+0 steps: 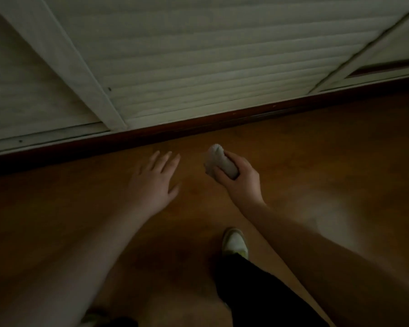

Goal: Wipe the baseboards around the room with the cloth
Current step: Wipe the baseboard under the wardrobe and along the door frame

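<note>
the right hand (pixel 240 178) grips a rolled pale cloth (pixel 220 162) above the wooden floor (pixel 316 142), near the dark baseboard (pixel 198 125) but apart from it. the left hand (pixel 155 181) hovers flat beside it, fingers spread, holding nothing.

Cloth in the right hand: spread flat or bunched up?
Bunched up. The cloth is a compact wad in the right hand's grip, one rounded end sticking out past the fingers.

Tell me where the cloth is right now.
In the head view the cloth sits just right of centre, bunched in the right hand, above the wooden floor and short of the dark baseboard.
</note>
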A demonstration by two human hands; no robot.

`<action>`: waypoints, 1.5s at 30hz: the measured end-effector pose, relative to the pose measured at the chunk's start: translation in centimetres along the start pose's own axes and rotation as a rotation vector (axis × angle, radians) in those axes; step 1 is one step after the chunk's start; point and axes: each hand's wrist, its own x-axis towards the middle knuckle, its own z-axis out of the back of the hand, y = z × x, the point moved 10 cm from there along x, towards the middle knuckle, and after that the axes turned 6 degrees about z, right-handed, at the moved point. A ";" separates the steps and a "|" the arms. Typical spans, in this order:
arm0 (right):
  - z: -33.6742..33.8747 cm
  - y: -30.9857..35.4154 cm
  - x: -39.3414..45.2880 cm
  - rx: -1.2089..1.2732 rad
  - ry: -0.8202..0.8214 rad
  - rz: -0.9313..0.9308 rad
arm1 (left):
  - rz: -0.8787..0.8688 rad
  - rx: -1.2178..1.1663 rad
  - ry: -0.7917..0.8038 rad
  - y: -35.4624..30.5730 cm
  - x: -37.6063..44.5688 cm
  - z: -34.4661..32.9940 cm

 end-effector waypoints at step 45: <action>39.8 27.8 -10.1 -0.176 0.078 0.188 | 0.121 -0.049 -0.093 -21.7 -24.7 37.2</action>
